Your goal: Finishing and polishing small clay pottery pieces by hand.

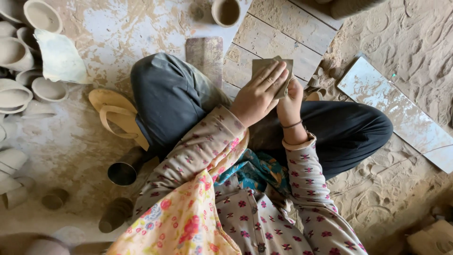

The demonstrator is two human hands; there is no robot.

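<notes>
Flat grey clay slab (267, 65) between hands

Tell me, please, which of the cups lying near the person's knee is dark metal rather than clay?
The metal cup beside the sandal, lying on its side with a shiny dark rim. The clay cups below it are dull brown and dusty.

Sleeves (306, 179) — beige, maroon flowers; trousers (170, 99) dark grey; sandal (115, 115) — tan.

Pottery workshop, unfired clay cups (29, 56), dusty floor (85, 141)
</notes>
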